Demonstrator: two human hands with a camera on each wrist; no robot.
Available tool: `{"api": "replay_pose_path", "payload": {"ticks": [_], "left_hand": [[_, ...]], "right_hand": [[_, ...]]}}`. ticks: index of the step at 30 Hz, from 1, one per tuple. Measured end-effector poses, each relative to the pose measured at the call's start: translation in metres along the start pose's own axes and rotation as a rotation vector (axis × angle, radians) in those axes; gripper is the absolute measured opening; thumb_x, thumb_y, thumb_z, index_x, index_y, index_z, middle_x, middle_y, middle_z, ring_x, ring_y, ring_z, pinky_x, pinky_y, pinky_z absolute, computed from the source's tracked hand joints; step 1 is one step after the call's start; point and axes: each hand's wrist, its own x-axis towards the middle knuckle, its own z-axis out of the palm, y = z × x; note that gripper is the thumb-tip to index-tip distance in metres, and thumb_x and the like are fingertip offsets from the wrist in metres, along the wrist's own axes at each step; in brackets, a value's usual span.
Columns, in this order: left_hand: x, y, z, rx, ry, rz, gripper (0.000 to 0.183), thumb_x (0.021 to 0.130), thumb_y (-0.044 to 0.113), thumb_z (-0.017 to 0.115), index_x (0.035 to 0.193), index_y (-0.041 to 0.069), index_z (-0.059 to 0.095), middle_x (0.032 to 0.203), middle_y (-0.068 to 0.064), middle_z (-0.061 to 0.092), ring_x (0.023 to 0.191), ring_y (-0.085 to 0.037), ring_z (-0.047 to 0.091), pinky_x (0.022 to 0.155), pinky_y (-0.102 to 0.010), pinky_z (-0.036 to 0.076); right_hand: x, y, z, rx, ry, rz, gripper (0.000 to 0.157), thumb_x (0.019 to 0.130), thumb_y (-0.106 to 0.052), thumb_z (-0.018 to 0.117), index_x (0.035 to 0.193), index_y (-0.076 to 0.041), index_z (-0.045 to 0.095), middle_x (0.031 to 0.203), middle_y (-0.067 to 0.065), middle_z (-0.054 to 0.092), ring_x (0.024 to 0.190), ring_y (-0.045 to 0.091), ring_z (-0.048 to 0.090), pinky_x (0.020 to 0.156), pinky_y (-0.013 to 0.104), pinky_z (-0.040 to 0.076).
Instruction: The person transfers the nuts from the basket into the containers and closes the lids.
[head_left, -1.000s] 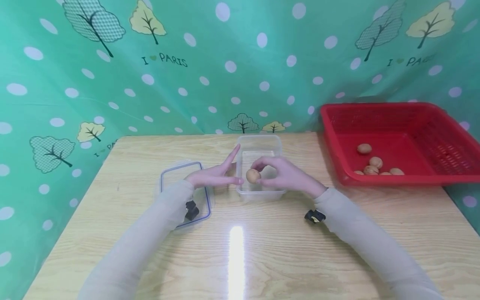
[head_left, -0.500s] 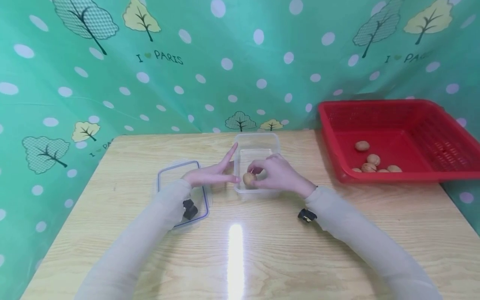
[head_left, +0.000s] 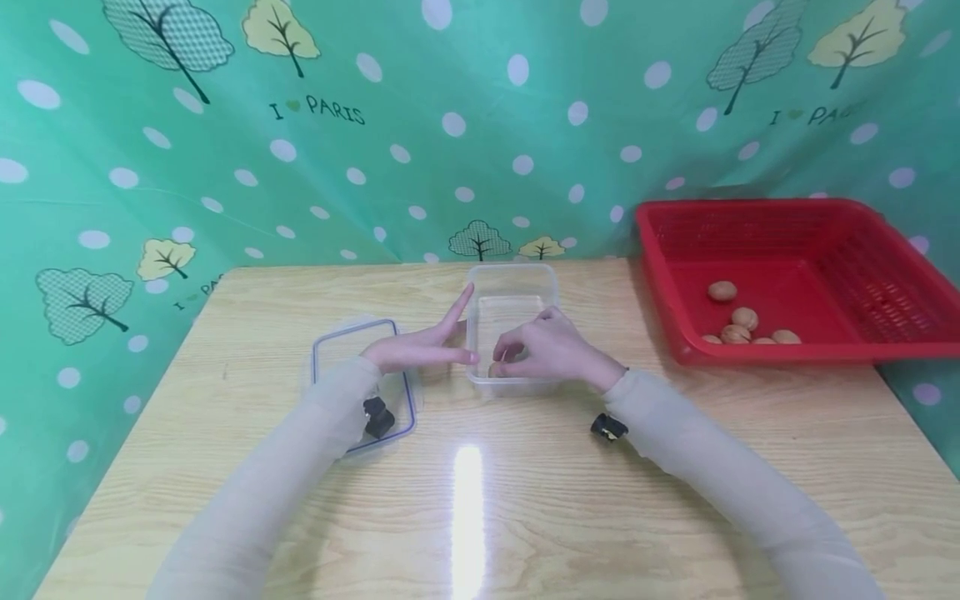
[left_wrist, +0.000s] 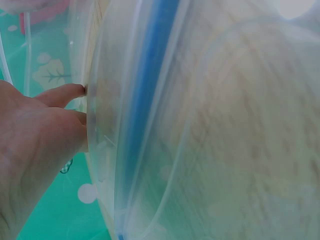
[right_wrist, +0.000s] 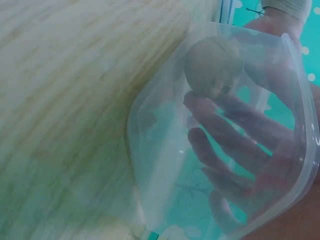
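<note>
Currently, a rounded walnut (right_wrist: 212,65) is held between the thumb and fingertips of the right hand (head_left: 553,346), low inside a clear plastic container (head_left: 513,307), at its near left corner. In the head view only a sliver of brown shell is seen; through the container wall, in the right wrist view, a dull, nearly spherical form is shown, its surface blurred, and whether the container's floor is touched cannot be told. The left hand (head_left: 422,346) is held unclenched at the container's left side, thumb and forefinger spread, nothing gripped. "I PARIS", with a green heart between the words, is printed on the green cloth (head_left: 555,212) behind and is repeated, partly lost, at the right, among white dots and stylised trees. The container is shaped as a rectangle with rounded corners and a pale rim. Beneath the left wrist, a transparent lid (head_left: 395,392) edged in blue is laid on the wood-grained table (head_left: 570,500). More walnuts (head_left: 745,318), tan and wrinkled, are gathered in a red plastic basket (head_left: 795,292) with slotted walls.
</note>
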Motion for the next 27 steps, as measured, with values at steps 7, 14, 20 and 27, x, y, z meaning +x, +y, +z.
{"api": "replay_pose_path", "payload": {"ticks": [7, 14, 20, 27], "left_hand": [[-0.001, 0.000, 0.000, -0.016, 0.003, 0.001, 0.098, 0.094, 0.035, 0.060, 0.144, 0.052, -0.023, 0.159, 0.003, -0.016, 0.145, -0.023, 0.006, 0.112, -0.059, 0.010], [0.001, -0.003, 0.000, -0.011, 0.004, 0.010, 0.098, 0.093, 0.040, 0.060, 0.143, 0.053, -0.023, 0.159, 0.005, -0.016, 0.145, -0.022, 0.007, 0.112, -0.060, 0.009], [-0.001, -0.002, 0.000, -0.010, -0.001, 0.003, 0.098, 0.092, 0.044, 0.061, 0.142, 0.055, -0.023, 0.160, 0.002, -0.014, 0.145, -0.023, 0.006, 0.112, -0.059, 0.009], [-0.001, -0.002, 0.001, -0.003, 0.000, 0.003, 0.099, 0.091, 0.046, 0.062, 0.142, 0.055, -0.023, 0.160, 0.000, -0.013, 0.145, -0.022, 0.007, 0.113, -0.058, 0.010]], "right_hand": [[0.000, 0.001, -0.002, 0.000, -0.044, 0.017, 0.024, 0.088, -0.044, 0.068, 0.099, -0.023, 0.073, 0.092, -0.014, 0.072, 0.091, 0.006, 0.065, 0.101, 0.052, 0.025], [-0.002, 0.005, -0.004, 0.036, -0.056, -0.005, 0.028, 0.089, -0.041, 0.068, 0.106, -0.018, 0.072, 0.097, -0.008, 0.072, 0.095, 0.011, 0.065, 0.104, 0.051, 0.023], [-0.005, 0.011, -0.007, 0.212, 0.002, -0.035, 0.027, 0.089, -0.020, 0.067, 0.112, -0.006, 0.070, 0.102, -0.001, 0.071, 0.102, 0.020, 0.062, 0.103, 0.049, 0.035], [-0.011, 0.018, -0.008, 0.392, 0.101, -0.032, 0.022, 0.090, -0.009, 0.064, 0.110, -0.001, 0.069, 0.100, 0.000, 0.069, 0.099, 0.018, 0.062, 0.098, 0.048, 0.044]]}}
